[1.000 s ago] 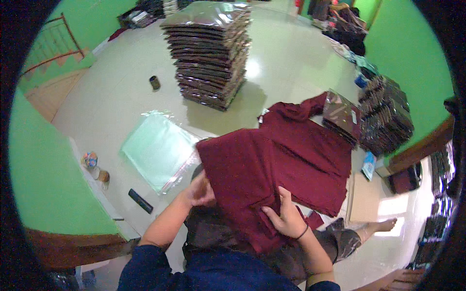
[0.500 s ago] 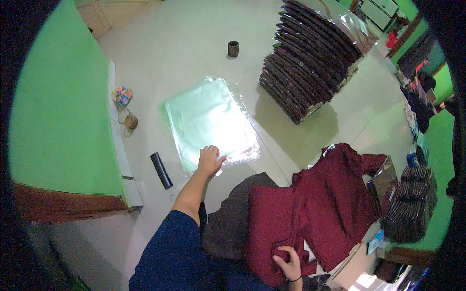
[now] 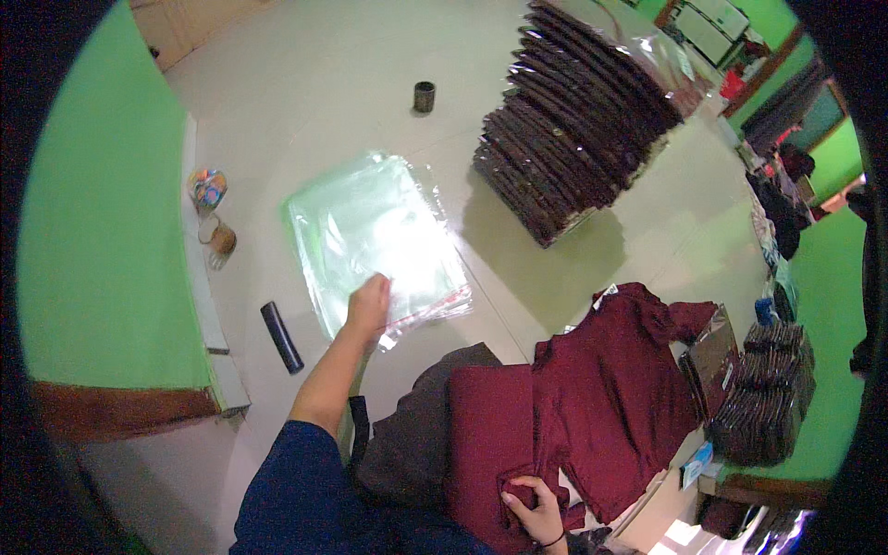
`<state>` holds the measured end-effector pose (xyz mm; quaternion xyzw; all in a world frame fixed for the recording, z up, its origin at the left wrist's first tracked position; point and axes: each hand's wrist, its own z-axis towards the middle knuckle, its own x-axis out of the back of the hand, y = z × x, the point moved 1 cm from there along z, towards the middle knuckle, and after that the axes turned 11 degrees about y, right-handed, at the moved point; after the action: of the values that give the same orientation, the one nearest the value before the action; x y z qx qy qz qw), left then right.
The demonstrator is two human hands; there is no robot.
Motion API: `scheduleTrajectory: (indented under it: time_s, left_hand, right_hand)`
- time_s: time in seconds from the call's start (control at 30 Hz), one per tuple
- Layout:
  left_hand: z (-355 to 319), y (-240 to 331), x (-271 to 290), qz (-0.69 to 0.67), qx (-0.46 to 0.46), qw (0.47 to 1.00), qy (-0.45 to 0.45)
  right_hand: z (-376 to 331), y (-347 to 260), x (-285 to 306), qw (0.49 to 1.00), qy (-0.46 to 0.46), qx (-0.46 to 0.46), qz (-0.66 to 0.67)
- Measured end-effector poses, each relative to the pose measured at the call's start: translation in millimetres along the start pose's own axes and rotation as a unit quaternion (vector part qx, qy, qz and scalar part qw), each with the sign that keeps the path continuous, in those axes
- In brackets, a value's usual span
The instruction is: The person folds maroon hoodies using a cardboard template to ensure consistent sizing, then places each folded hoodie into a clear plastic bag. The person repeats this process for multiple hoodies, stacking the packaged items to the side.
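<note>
Dark cup (image 3: 424, 97) on pale floor (image 3: 296, 83), black bar (image 3: 281, 337) near green wall (image 3: 106, 250), multicoloured bundle (image 3: 209, 189), possibly bagged

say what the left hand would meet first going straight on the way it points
The stack of clear plastic bags: the left hand is over its near edge, perhaps touching it; depth is unclear.

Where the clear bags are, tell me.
In the head view, the bags lie on the floor left of centre, the left hand over their near edge, a dark cylinder to the lower left.
</note>
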<state>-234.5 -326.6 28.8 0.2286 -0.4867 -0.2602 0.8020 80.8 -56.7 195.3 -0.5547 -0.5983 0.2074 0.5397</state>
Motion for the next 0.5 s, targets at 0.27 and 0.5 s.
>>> scheduleTrajectory:
  time_s: [0.27, 0.5]
  left_hand:
    - [90.6, 111.5, 87.1, -0.44, 0.275, 0.855, 0.0]
    - [14.0, 242.8, 123.8, -0.292, 0.063, 0.883, -0.361]
  right_hand:
    - [4.6, -55.8, 39.8, 0.961, -0.173, 0.205, -0.074]
    - [-1.8, -39.7, 77.4, 0.939, -0.259, 0.204, 0.102]
